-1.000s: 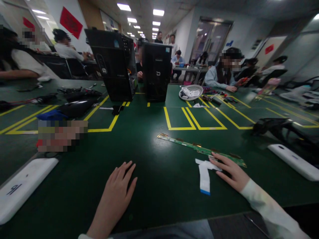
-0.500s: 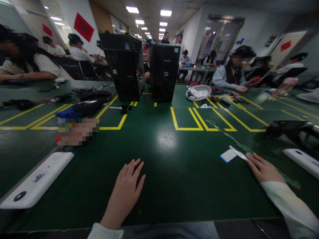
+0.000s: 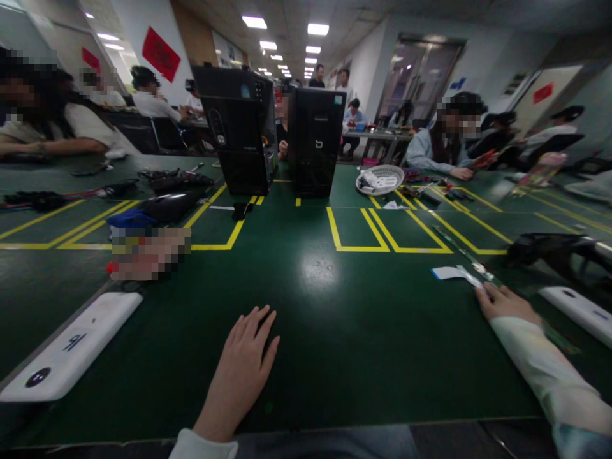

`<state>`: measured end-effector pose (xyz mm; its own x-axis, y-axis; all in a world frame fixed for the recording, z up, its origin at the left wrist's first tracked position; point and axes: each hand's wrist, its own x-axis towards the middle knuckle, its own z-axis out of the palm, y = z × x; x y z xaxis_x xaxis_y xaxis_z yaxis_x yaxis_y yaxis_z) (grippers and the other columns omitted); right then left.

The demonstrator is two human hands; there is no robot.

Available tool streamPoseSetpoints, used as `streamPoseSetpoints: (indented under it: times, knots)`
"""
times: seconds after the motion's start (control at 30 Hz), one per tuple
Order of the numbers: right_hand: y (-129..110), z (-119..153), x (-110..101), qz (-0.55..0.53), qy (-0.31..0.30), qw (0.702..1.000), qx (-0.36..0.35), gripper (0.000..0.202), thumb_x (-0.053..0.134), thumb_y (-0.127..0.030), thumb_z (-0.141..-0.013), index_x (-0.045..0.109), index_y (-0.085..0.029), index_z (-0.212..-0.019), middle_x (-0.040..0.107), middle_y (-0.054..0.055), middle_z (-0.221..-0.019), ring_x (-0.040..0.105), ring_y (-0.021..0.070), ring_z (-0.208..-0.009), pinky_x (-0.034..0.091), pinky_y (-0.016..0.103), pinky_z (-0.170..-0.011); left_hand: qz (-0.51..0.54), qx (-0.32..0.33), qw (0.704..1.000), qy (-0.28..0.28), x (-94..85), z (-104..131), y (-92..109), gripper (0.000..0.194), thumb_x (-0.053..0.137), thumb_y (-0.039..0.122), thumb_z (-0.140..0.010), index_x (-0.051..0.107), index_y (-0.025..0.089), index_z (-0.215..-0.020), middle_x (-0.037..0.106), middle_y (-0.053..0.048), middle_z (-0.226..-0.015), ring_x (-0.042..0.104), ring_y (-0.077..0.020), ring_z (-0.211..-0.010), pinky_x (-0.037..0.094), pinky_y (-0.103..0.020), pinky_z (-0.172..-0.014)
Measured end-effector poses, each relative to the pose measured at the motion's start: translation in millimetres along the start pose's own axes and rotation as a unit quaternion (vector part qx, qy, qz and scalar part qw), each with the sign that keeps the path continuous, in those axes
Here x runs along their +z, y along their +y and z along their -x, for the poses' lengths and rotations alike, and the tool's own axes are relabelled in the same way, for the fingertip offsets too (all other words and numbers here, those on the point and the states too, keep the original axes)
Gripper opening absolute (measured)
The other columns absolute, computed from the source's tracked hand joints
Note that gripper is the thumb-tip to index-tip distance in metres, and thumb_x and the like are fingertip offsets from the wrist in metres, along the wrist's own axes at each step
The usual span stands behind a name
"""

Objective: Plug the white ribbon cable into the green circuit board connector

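My left hand [image 3: 246, 363] lies flat on the green tabletop, fingers stretched out, holding nothing. At the right, my right hand [image 3: 509, 305] is closed around the middle of a long, narrow green circuit board [image 3: 461, 250]. The board slants from the far left toward the near right, and my hand hides its middle. From it, near my fingertips, a white flat ribbon cable [image 3: 452, 273] with a blue end sticks out to the left.
Two black computer towers [image 3: 318, 143] stand at the back centre. White devices [image 3: 71, 347] lie at both sides. A white basket [image 3: 380, 180] holds small parts. Black cables [image 3: 43, 199], a blue item [image 3: 127, 220] and yellow tape lines are around. Several people sit nearby.
My right hand has moved slightly forward and to the right. The circuit board has shifted right and turned with it, and the ribbon cable has swung along. My left hand has stayed put.
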<state>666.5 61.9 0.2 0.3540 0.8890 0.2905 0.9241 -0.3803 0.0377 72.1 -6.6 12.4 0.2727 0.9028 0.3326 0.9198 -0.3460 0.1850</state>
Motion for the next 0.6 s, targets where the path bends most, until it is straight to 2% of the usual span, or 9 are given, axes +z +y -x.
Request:
streamPoseSetpoints:
  times: [0.07,0.13,0.23,0.37,0.6]
  knots:
    - [-5,-6,-5,-0.003,-0.037,0.996,0.080,0.069,0.030,-0.058,-0.090,0.063,-0.009,-0.127,0.055,0.033,-0.125,0.061,0.0418,-0.103,0.045,0.050,-0.068,0.003,0.001,1.000,0.002,0.1,0,0,0.043,0.040,0.036,-0.096,0.050,0.021,-0.135,0.054,-0.009,-0.139,0.046,-0.0267,-0.132,0.038,-0.051,-0.109]
    - [-10,-11,-9,-0.020,-0.060,0.990,0.127,0.067,0.034,-0.059,-0.089,0.062,-0.013,-0.129,0.054,0.032,-0.127,0.058,0.0437,-0.107,0.043,0.052,-0.068,0.005,0.001,1.000,0.002,0.1,1,0,0.043,0.040,0.036,-0.096,0.050,0.021,-0.135,0.054,-0.009,-0.140,0.046,-0.0265,-0.133,0.038,-0.051,-0.109]
    - [-16,-19,-12,-0.039,-0.054,0.985,0.157,0.065,0.037,-0.059,-0.087,0.062,-0.016,-0.129,0.053,0.033,-0.127,0.054,0.0470,-0.111,0.040,0.057,-0.071,0.004,0.000,1.000,0.002,-0.1,1,1,0.043,0.040,0.035,-0.096,0.050,0.021,-0.135,0.053,-0.009,-0.140,0.045,-0.0263,-0.133,0.038,-0.051,-0.109]
    - [-21,-23,-12,-0.051,-0.074,0.978,0.190,0.070,0.034,-0.059,-0.087,0.057,-0.012,-0.134,0.046,0.034,-0.135,0.044,0.0514,-0.120,0.035,0.064,-0.077,-0.006,-0.002,1.000,-0.006,-0.6,1,1,0.044,0.040,0.036,-0.096,0.050,0.020,-0.136,0.053,-0.009,-0.140,0.045,-0.0258,-0.133,0.038,-0.050,-0.110]
    - [-23,-22,-14,-0.062,-0.071,0.976,0.197,0.073,0.033,-0.061,-0.087,0.056,-0.011,-0.135,0.044,0.033,-0.138,0.041,0.0510,-0.124,0.033,0.065,-0.082,0.000,-0.006,1.000,-0.010,-1.5,0,1,0.044,0.040,0.037,-0.096,0.050,0.020,-0.135,0.053,-0.009,-0.140,0.045,-0.0268,-0.134,0.039,-0.051,-0.109]
